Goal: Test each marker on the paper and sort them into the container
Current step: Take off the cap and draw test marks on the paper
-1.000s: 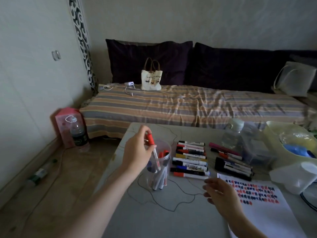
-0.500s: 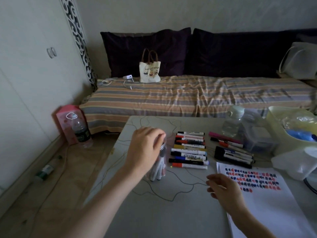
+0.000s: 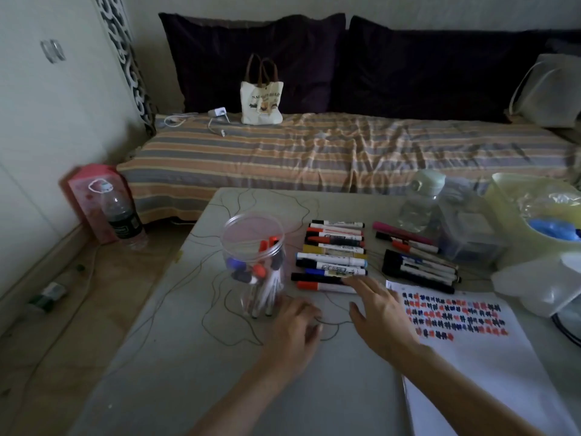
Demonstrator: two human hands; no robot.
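A clear plastic jar stands on the grey table with several markers upright inside it. Right of the jar lies a row of capped markers; a second, darker group of markers lies further right. The white paper, covered in red and blue test strokes, lies at the front right. My left hand rests on the table just in front of the jar, fingers loosely curled, holding nothing. My right hand stretches flat toward the nearest markers, its fingertips at the red-capped one in the front row.
A clear bottle, a transparent box, a yellow-green tub and a white plastic container crowd the table's right side. A striped bed runs behind the table. A pink box and a bottle stand on the floor at left.
My left hand has let go of the red marker into the jar and dropped to the table in front of it. My right hand has reached forward to the marker row.
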